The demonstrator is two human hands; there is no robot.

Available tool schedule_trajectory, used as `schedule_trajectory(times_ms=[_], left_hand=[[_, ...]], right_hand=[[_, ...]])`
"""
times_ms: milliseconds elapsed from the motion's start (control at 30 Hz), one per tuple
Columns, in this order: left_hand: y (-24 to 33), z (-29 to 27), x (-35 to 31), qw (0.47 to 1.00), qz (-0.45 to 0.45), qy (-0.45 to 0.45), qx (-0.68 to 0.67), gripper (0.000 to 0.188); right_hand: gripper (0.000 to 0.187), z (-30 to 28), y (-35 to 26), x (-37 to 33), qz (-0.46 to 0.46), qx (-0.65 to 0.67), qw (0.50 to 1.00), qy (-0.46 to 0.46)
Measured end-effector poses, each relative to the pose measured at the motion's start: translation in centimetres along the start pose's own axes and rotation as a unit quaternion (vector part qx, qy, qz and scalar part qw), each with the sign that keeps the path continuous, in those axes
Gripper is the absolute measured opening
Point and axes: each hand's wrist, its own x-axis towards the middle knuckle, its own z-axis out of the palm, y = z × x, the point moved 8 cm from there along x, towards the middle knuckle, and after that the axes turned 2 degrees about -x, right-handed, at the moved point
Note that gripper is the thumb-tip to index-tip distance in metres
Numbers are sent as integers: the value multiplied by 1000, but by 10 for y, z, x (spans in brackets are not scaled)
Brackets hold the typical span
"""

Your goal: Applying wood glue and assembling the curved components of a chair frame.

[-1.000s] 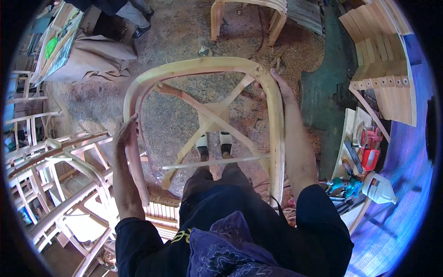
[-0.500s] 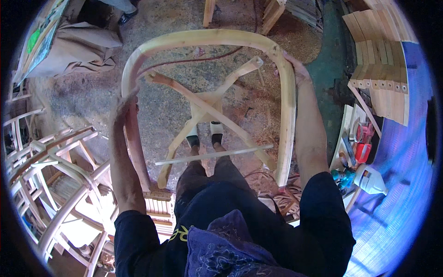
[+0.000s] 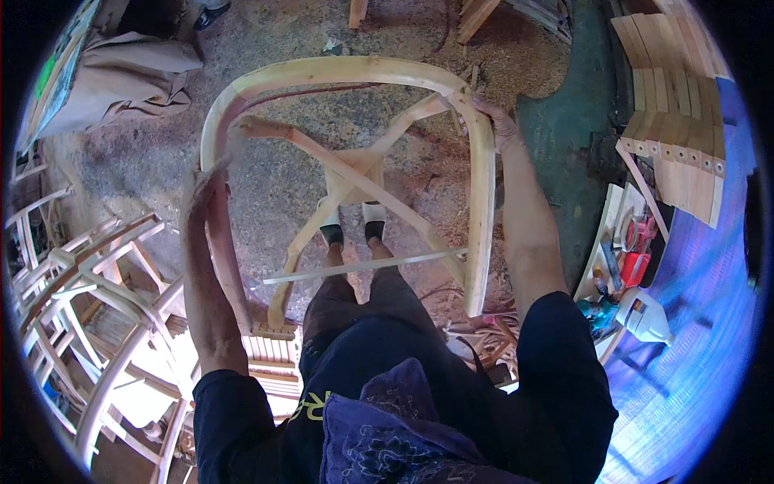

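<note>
A pale U-shaped wooden chair rail (image 3: 355,71) is held level before me, its curve away from me and its two ends toward me. My left hand (image 3: 211,176) closes round its left side. My right hand (image 3: 498,129) grips the far right part, thumb on the outside, some fingers hidden behind the wood. Below the rail stands an X-shaped wooden stand (image 3: 352,174) with a small square board (image 3: 367,165) beneath its crossing. A thin light strip (image 3: 363,265) lies across its two near arms. Whether rail and stand touch, I cannot tell.
At the left, several wooden chair frames (image 3: 97,282) are piled. Stacked wood pieces (image 3: 673,105) stand at the far right, above a blue sheet (image 3: 685,266) with a white jug (image 3: 643,316) and red-handled tools (image 3: 635,266). A brown cloth (image 3: 133,77) drapes at the far left. Sawdust covers the floor.
Both hands have shifted the rail slightly left, and it looks a little lower over the stand. Its right side is now closer to the stand's far right arm. Both grips stay the same.
</note>
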Motion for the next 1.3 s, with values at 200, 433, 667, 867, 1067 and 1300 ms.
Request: schedule_trajectory(times_ms=[200,433,667,867,1067,1300], left_hand=[[-2,-1,1,999,-23,23,42,52],[2,5,2,1000,15,-6,7,59],[-9,-2,8,1000,20,4,4,57],[-18,-3,9,999,0,15,39,55],[-13,10,2,1000,-2,7,13,46],[-19,9,1,1000,-1,7,20,48]], right_hand=[[56,-3,3,5,7,7,1000,7],[54,5,-1,5,-22,11,1000,0],[51,5,-4,8,-28,-14,1000,-2],[46,10,-8,5,-72,-60,996,14],[52,3,-22,4,-110,-92,988,50],[54,6,-10,7,-36,-81,996,-5]])
